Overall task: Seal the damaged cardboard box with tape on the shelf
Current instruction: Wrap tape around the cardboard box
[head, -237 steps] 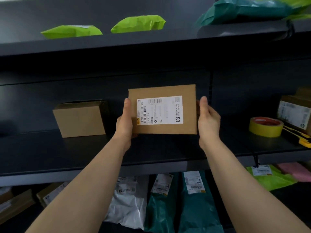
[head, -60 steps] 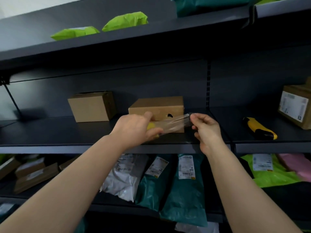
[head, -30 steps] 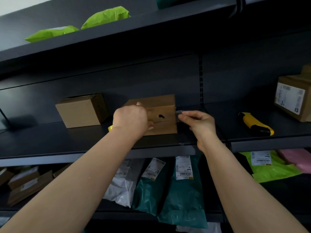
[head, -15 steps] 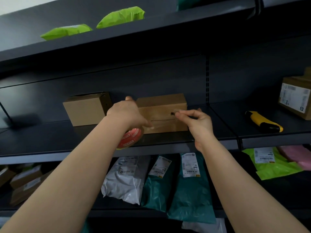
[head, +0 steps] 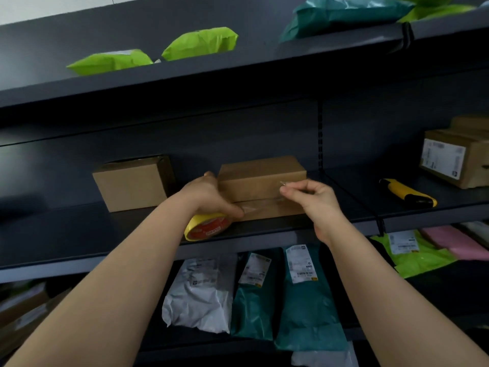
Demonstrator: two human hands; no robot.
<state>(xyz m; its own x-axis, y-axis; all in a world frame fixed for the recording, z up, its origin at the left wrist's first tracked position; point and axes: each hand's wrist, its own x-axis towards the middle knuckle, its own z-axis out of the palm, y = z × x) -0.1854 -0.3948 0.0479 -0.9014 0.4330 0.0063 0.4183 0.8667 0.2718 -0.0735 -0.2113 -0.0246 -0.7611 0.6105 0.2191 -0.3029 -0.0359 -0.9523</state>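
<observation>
The damaged cardboard box (head: 262,178) sits on the middle shelf (head: 79,231), its front face toward me, and a strip of clear tape (head: 262,206) runs across the lower part of that face. My right hand (head: 315,198) pinches the free end of the tape between thumb and forefinger at the box's right side, the other fingers curled in. My left hand (head: 209,198) is closed around the yellow tape roll (head: 207,226) at the box's left corner, the roll tilted and hanging just off the shelf's front edge, its red core facing me. To the left stands a second cardboard box (head: 132,182), a little apart. Off to the right on the same level lies a yellow and black utility knife (head: 407,193), and beyond it a labelled carton (head: 455,160). Above, two lime green mailer bags (head: 153,53) rest on the top shelf; below, teal and white mailer bags (head: 264,292) lean in a row.
</observation>
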